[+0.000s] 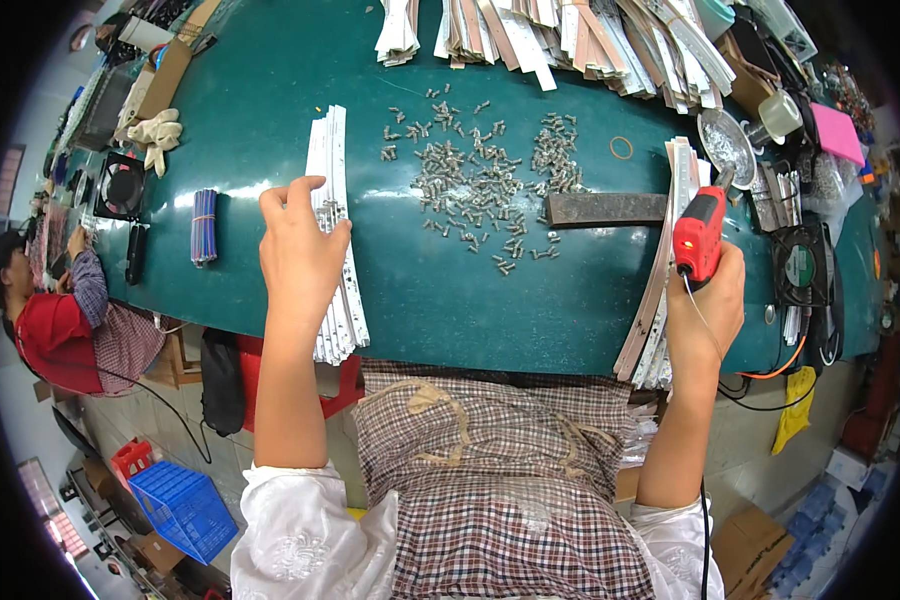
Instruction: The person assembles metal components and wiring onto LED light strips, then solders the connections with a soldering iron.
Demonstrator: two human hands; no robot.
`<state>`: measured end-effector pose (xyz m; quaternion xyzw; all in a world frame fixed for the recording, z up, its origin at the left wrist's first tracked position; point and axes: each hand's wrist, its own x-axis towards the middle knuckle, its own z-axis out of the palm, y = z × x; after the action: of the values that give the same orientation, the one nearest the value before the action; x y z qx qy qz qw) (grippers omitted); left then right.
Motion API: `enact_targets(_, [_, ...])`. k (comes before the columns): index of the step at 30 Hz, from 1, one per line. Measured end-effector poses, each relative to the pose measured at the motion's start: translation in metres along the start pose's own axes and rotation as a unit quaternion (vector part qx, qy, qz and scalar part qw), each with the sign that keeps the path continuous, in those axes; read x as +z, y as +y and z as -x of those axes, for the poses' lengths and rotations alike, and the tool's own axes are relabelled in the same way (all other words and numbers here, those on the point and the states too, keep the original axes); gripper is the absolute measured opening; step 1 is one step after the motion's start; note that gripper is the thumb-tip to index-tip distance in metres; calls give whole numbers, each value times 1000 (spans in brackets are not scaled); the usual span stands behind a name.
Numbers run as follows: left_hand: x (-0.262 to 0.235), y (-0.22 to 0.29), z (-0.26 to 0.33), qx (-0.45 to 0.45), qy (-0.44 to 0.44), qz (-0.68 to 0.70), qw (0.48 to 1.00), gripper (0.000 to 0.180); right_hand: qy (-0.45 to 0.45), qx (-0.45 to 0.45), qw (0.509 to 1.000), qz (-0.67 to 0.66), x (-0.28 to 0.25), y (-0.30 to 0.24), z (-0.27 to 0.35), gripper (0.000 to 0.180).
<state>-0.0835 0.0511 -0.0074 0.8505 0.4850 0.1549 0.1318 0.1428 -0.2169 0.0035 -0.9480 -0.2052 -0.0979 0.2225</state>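
Observation:
My left hand (pixel 305 240) rests over a stack of long white strips (pixel 335 290), with thumb and forefinger apart at its edge. Small metal pieces sit on the strips beside the fingertips. My right hand (pixel 708 300) is wrapped round a red and black hot glue gun (pixel 700 235) with a lit orange spot; its metal tip points away from me. A thin pale strand curves from its rear over the wrist. Just left of this hand lies a second strip stack (pixel 655 300), partly covered by the tool. Between the stacks, many small metal screws (pixel 470 175) lie scattered on the green tabletop (pixel 450 320).
A dark flat bar (pixel 605 209) lies near the screws. Bundled strips (pixel 570 40) line the far edge. Right: a metal bowl (pixel 727 145), pink block (pixel 837 133) and fan (pixel 802 265). Left: tied blue sticks (pixel 204 228), gloves (pixel 156 135) and a seated person (pixel 60 320).

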Motion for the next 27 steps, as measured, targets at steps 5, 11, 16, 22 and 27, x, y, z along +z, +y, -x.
enact_targets(5, [-5, 5, 3, -7, 11, -53, 999, 34, 32, 26, 986, -160, -15, 14, 6, 47])
enact_targets(11, [1, -4, 0, 35, -31, -26, 999, 23, 72, 77, 930, -352, -47, 17, 17, 46])
enact_targets(16, [-3, -3, -3, -41, -73, 72, 994, 22, 65, 81, 923, -371, -65, 19, 26, 47])
enact_targets(22, [-11, -9, -6, -59, -85, 48, 993, 23, 53, 70, 900, -427, -75, 14, 35, 48])
enact_targets(27, [-13, -4, 1, -15, -70, 25, 997, 21, 56, 37, 900, -431, -77, 14, 45, 53])
